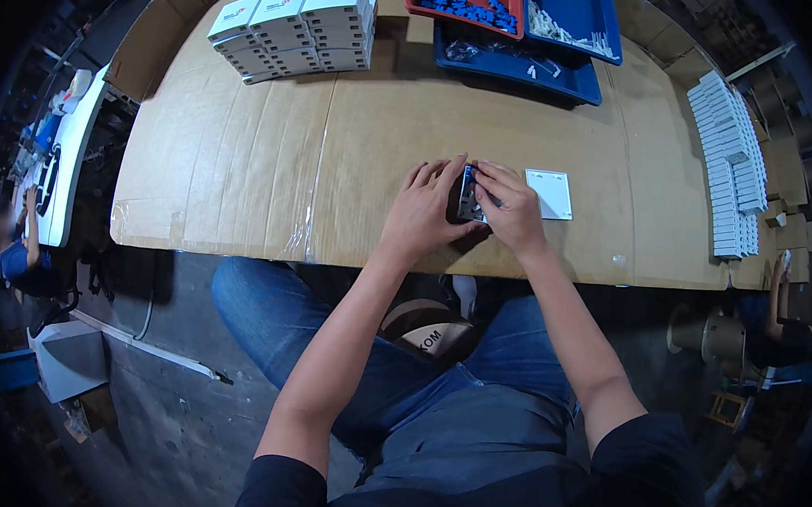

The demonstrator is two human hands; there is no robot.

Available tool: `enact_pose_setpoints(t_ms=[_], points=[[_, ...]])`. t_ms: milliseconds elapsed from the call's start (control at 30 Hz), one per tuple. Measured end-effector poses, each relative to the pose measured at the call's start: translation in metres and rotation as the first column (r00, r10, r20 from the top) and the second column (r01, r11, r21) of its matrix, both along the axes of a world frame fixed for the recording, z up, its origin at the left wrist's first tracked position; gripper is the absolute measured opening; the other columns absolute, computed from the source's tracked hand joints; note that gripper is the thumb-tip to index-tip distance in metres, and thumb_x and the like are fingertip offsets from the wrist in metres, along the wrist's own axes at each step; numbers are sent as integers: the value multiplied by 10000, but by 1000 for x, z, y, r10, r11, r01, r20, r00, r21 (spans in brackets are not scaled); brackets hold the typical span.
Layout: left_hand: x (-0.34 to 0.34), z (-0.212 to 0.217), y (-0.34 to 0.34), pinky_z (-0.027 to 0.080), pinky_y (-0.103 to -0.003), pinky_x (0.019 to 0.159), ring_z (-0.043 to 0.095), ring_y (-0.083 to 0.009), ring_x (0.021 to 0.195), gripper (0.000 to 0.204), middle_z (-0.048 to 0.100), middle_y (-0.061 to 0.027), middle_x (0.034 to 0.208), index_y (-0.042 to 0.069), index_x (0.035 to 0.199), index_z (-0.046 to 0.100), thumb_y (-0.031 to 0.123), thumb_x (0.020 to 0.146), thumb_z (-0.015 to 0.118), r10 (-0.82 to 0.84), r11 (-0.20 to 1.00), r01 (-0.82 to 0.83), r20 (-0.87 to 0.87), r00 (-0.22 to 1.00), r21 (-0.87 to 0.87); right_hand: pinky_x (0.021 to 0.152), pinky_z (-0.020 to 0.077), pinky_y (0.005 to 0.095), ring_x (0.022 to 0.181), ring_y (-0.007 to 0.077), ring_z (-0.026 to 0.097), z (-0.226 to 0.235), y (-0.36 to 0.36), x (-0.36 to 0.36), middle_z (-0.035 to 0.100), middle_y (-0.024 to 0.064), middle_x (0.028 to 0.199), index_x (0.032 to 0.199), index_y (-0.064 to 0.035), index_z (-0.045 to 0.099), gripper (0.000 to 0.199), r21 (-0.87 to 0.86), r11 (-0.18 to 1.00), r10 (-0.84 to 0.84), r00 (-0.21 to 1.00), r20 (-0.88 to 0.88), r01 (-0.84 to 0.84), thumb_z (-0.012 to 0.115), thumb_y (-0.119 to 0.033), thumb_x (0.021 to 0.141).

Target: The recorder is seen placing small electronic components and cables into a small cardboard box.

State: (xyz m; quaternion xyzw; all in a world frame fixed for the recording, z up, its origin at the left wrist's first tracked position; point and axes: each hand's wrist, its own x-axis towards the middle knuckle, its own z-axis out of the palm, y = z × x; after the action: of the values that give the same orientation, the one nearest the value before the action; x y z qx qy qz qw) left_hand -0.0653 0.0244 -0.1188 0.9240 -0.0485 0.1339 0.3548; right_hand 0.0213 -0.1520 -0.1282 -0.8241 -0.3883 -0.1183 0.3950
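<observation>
Near the table's front edge, a small open white box (467, 206) with dark and metallic parts inside stands between my two hands. My left hand (425, 208) is wrapped round its left side, thumb at the near edge and fingers at the far edge. Over its right side, my right hand (513, 207) has its fingers bent together at the far end, beside a small blue piece (469, 173). Whatever these fingertips pinch is hidden. Just right of that hand, a flat white square cover (550, 194) lies on the cardboard.
White boxes (294, 28) are stacked at the back left. At the back stand a red tray (421, 5) of blue pieces, a blue tray (567, 46) of white pieces and another blue tray (491, 73) below. More white units (727, 171) line the right edge. People work at both sides.
</observation>
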Motion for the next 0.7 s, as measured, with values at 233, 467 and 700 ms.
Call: enact_pose_setpoints(t_ms=[233, 467, 700], points=[[-1, -3, 1, 341, -498, 1202, 483, -372, 1378, 997, 560, -136, 1467, 87, 1548, 384, 387, 733, 874, 1, 1000, -1, 32, 999, 24, 992, 539, 401, 1170, 287, 659, 20, 1, -12, 707, 124, 1223, 1087, -11, 761, 237, -204, 978, -24, 997, 70, 38, 705, -138, 896], [2, -1, -1, 320, -492, 1213, 472, -367, 1390, 958, 563, -144, 1464, 104, 1552, 386, 381, 763, 853, -18, 998, 18, 3, 1000, 56, 1145, 358, 578, 1284, 247, 580, 29, 2, -11, 658, 113, 1289, 1069, -12, 761, 305, -425, 903, 20, 983, 185, 62, 650, -264, 940], [-4, -5, -1, 325, -493, 1209, 454, -377, 1408, 951, 518, -148, 1512, 83, 1550, 379, 378, 779, 849, -14, 998, 13, 21, 1000, 55, 1149, 356, 542, 1332, 303, 538, 28, -4, -1, 612, 153, 1351, 1145, -25, 751, 367, -460, 887, 48, 999, 24, -31, 657, -317, 943]])
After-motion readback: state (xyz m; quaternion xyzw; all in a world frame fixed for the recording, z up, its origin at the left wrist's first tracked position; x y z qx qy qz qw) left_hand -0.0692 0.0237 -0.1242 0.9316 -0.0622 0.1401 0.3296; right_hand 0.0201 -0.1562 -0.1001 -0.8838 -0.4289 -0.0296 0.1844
